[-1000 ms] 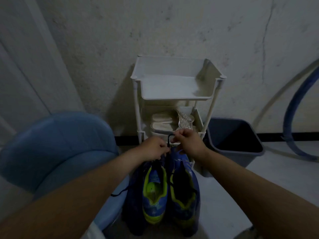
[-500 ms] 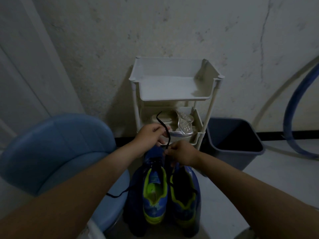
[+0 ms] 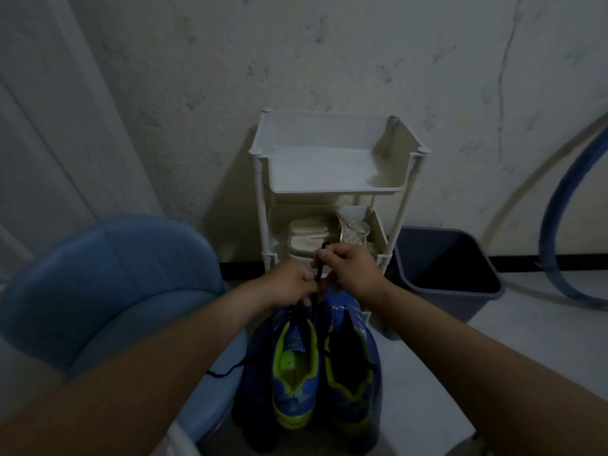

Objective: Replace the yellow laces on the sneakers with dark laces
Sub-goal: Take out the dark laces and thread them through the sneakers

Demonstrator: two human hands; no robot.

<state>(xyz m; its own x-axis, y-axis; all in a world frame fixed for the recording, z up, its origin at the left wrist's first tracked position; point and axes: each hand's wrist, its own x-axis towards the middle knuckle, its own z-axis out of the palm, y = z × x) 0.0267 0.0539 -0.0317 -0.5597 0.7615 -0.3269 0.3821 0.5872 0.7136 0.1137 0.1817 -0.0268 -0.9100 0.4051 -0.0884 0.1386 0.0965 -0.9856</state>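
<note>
Two blue sneakers with yellow-green lining stand side by side on the floor, the left sneaker [image 3: 294,366] and the right sneaker [image 3: 350,363]. A dark lace [image 3: 318,271] runs up from the toe end of the left sneaker between my hands. My right hand [image 3: 348,269] pinches the lace's upper end. My left hand [image 3: 291,284] grips the lace lower down, just above the shoe. Another stretch of dark lace [image 3: 227,371] trails over the stool's edge at the left.
A blue padded stool [image 3: 108,291] stands at the left. Behind the sneakers a white tiered rack [image 3: 332,189] holds pale sandals on its lower shelf. A dark bin [image 3: 447,268] sits right of it, a blue hose [image 3: 559,199] further right.
My right hand rose from beside the shoe and took the lace's upper end. My left hand dropped from near the rack shelf to just above the sneaker.
</note>
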